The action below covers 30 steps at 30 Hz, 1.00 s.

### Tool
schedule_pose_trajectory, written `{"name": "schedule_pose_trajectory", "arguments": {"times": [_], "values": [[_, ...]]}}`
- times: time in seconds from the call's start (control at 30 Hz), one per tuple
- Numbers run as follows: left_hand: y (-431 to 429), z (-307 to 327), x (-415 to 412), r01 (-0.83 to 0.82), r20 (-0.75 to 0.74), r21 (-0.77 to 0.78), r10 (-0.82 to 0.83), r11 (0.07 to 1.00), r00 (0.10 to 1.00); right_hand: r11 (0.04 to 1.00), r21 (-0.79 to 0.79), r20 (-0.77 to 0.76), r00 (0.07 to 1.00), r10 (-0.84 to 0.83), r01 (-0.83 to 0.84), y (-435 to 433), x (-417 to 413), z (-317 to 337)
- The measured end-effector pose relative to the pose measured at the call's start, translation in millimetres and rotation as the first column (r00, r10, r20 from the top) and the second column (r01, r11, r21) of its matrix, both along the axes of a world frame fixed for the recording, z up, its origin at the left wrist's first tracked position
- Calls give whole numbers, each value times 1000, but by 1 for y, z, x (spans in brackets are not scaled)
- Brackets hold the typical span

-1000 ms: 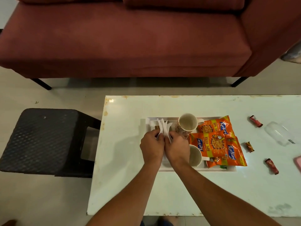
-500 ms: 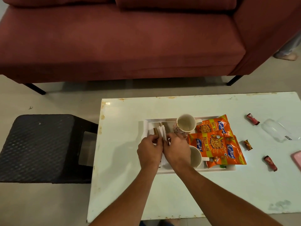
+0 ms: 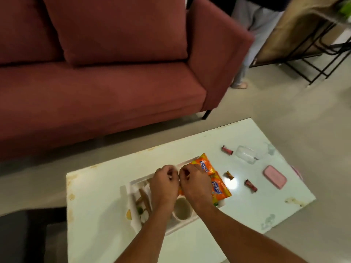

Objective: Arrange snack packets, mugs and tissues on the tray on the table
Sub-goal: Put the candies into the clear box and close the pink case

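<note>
Head camera: white tray (image 3: 126, 196) sits on the pale tabletop (image 3: 98, 205), and both hands hover over its middle with knuckles almost touching. Left hand (image 3: 164, 184) and right hand (image 3: 194, 184) each have their fingers curled in; blur hides whether either pinches anything. Two orange snack packets (image 3: 218, 188) lie overlapping at the tray's right end, partly under the right hand. One mug (image 3: 182, 208) stands upright in the tray between the forearms. Right of the tray, on the tabletop, lie three small wrapped candies (image 3: 250, 186), a clear plastic lid (image 3: 247, 154) and a pink case (image 3: 274, 176). A red sofa (image 3: 95, 82) stands beyond.
</note>
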<state>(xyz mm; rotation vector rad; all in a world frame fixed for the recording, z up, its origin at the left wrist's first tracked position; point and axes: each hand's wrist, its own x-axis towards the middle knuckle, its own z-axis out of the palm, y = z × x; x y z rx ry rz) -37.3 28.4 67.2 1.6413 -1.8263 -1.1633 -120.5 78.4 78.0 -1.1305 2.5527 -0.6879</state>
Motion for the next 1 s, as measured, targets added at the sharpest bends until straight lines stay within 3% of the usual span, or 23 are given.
{"name": "schedule_pose_trajectory", "arguments": {"times": [0.13,0.3,0.53,0.67,1.0], "values": [[4,15,-59,189,-57,3,-188,982,980,991,-52,-18,992,-125,124,12,-63,20],[21,4,-137,315,-7,35,-315,949,949,977,50,-65,977,-203,206,32,-150,11],[59,-47,-264,420,82,95,-427,903,900,961,249,-107,989,-97,122,75,-293,-49],[71,-72,-313,388,167,113,-403,915,900,940,341,-137,990,26,23,87,-359,-78],[91,-99,-346,285,169,215,-323,934,931,783,618,-206,944,256,-78,79,-416,-121]]}}
